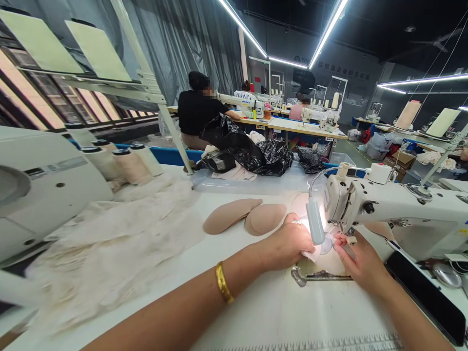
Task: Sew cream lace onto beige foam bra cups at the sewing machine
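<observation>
Under the lit work lamp (315,222), my left hand (292,243) is closed on a piece of pale pink fabric (310,254). My right hand (356,256) pinches the other side of that fabric, close to the needle area of the white sewing machine (365,200). Between the hands the cloth lies over the machine's metal plate (321,270). The lamp partly covers the fabric, and its exact shape is hard to make out. Beige moulded bra cups (234,214) lie to the left of my left hand.
A heap of cream fabric (120,243) spreads over the left of the table, by thread cones (131,165). A black phone (426,297) lies at the right, a ruler strip (310,343) along the front. Behind are black plastic bags (263,153) and a seated person (197,109).
</observation>
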A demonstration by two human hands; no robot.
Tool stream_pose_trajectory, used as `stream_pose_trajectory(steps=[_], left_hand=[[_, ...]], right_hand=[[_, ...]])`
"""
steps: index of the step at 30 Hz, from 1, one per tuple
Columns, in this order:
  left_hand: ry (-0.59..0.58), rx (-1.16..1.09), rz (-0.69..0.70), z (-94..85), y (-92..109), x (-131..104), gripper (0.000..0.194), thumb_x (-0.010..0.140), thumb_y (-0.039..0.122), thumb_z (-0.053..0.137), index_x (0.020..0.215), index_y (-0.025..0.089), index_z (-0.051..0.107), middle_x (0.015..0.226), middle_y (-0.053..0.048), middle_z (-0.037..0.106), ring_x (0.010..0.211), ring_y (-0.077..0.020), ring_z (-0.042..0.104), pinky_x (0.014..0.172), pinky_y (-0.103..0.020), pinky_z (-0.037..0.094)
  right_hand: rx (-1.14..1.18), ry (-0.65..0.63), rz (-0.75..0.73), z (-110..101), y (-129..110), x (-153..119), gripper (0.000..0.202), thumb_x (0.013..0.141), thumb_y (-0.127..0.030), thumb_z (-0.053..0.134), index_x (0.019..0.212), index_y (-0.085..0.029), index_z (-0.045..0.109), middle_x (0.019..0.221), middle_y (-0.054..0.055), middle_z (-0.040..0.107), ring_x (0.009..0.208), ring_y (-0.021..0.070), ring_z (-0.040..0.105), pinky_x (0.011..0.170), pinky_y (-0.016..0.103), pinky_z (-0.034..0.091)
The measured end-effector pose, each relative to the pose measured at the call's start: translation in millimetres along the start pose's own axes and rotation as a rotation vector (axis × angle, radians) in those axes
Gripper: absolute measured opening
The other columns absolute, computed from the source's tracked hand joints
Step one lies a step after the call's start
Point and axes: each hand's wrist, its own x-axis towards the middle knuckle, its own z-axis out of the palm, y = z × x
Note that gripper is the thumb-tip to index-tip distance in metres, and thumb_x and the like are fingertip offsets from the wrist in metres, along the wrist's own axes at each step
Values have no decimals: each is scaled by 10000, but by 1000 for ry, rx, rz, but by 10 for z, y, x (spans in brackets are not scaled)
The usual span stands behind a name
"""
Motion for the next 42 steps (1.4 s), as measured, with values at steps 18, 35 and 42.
stream_pose_trajectory(steps=[18, 35, 42], left_hand=[[14, 35, -31, 24, 15, 4, 221, 749, -8, 617, 766, 212, 631, 756, 19, 682, 774, -187, 585, 784, -367, 251], [46, 41, 54, 22, 307, -115, 174, 899, 186, 663, 738, 201, 601, 763, 22, 624, 656, -157, 448, 902, -451, 266], [27, 28, -3, 128, 197, -21, 258, 792, 34, 612, 587, 163, 523, 645, 43, 541, 625, -126, 409, 852, -430, 283]], right_hand=[[13, 19, -23, -4, 10, -31, 226, 1063, -295, 472, 1211, -237, 632, 1083, 103, 710, 952, 269, 707, 777, 420, 621], [82, -290, -167, -73, -166, -14, 183, 1045, -177, 466, 1016, -263, 624, 921, 23, 666, 843, 213, 629, 761, 354, 502], [46, -292, -98, 16, -128, -33, 220, 1044, -169, 462, 1086, -263, 656, 944, 41, 632, 871, 231, 610, 790, 390, 506]])
